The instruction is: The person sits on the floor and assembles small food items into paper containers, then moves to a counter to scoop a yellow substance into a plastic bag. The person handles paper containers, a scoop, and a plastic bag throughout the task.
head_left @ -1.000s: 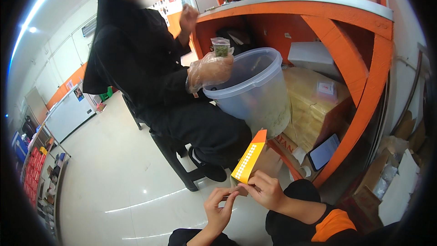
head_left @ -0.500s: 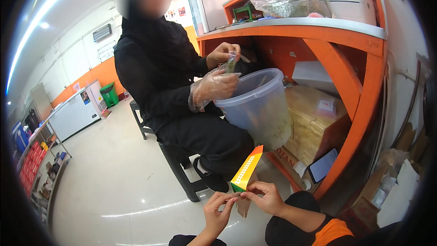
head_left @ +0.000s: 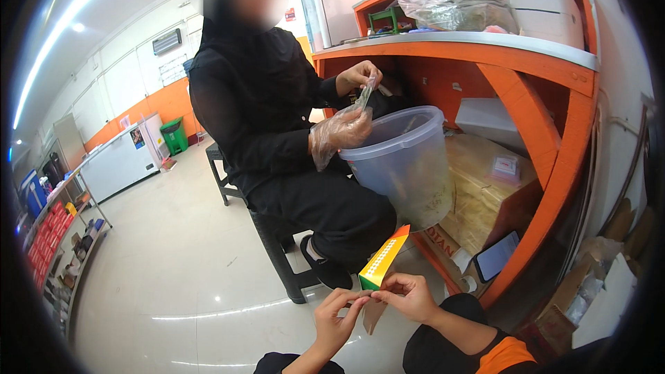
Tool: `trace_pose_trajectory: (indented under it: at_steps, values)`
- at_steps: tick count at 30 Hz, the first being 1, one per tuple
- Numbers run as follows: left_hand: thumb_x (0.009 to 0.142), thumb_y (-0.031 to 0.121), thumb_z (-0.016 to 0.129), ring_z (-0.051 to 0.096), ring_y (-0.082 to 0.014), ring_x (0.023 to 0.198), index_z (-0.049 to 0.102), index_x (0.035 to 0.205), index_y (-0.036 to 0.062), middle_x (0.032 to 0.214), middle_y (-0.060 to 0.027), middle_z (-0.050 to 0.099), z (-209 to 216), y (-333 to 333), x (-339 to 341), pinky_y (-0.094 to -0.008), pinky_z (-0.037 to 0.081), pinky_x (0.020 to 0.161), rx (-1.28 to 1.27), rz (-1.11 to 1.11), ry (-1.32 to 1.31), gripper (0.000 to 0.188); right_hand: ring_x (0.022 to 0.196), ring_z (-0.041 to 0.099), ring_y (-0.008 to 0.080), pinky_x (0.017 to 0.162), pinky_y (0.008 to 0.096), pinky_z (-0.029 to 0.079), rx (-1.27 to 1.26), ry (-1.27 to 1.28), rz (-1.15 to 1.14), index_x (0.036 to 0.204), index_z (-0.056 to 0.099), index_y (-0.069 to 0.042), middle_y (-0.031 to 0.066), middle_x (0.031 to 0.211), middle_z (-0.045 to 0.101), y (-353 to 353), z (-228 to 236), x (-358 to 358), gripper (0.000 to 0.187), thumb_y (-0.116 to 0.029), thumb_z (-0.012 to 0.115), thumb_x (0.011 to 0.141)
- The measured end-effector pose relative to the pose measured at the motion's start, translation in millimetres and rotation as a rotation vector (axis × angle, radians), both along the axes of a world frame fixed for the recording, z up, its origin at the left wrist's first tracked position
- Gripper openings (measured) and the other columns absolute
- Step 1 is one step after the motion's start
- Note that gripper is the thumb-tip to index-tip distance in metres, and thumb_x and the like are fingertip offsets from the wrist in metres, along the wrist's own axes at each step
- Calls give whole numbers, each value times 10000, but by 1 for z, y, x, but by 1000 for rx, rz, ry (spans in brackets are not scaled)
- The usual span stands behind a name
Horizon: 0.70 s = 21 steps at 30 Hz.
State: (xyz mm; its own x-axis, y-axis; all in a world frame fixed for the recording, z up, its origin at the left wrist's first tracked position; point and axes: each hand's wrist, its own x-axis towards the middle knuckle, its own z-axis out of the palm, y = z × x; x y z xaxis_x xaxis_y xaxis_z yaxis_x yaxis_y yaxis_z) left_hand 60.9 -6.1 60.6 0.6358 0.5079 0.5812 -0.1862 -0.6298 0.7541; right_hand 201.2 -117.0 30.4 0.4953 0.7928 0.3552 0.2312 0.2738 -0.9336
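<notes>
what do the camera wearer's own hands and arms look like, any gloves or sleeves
The left hand and right hand are ungloved, with no watch or bracelet visible. Both visible forearms are uncovered; the right sleeve is black with an orange panel. The left sleeve can't be made out.

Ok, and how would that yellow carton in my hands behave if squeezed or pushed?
The yellow carton is probably light, as its walls look like thin card. It may buckle under a squeeze, since a brown flap hangs open near your fingers. Its flat faces suggest it would slide rather than roll.
</notes>
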Motion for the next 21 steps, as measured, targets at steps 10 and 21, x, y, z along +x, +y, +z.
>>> trace_pose_trajectory:
  at_steps: [10,21]
  values:
    - [803,51,718,634,-146,720,712,916,11,825,-89,661,-2,7,1,-243,505,606,60,-27,-48,120,716,626,90,658,229,516,-13,-110,12,954,632,26,30,839,638,0,3,1,81,-5,619,880]
    - [827,50,692,621,-122,709,725,962,39,817,-72,649,-8,7,0,-235,493,622,65,2,-22,139,661,598,77,600,216,503,-95,-70,-6,932,602,28,43,839,606,-4,1,-3,56,-6,601,888]
